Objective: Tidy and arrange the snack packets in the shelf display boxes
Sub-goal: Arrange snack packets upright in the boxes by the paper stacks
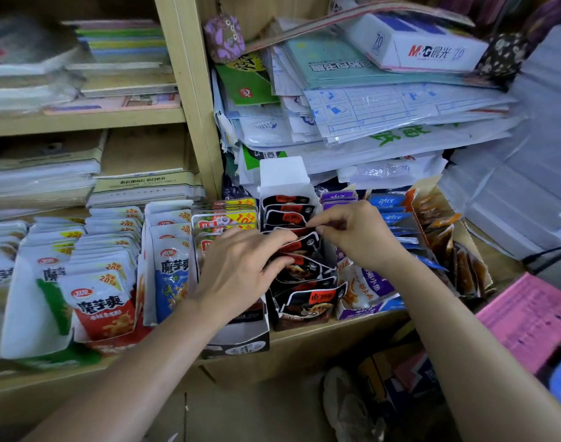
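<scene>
A narrow display box (pixel 282 173) with a white raised flap holds a row of black-and-red snack packets (pixel 307 301). My left hand (pixel 240 269) reaches in from the left, its fingers curled onto the packets in the middle of the row. My right hand (pixel 352 231) comes from the right and pinches the top edge of a black packet (pixel 304 239) between thumb and fingertips. Left of this box stand red-and-yellow packets (pixel 224 218), partly hidden by my left hand. Purple packets (pixel 365 285) and blue packets (pixel 387 202) sit to the right.
White, red and blue konjac packets (pixel 103 298) fill boxes along the shelf to the left. Brown packets (pixel 448 247) lean at the far right. A tall pile of plastic-wrapped paper (pixel 384 116) looms behind. Pink sheets (pixel 528 317) lie at the right; clutter sits on the floor below.
</scene>
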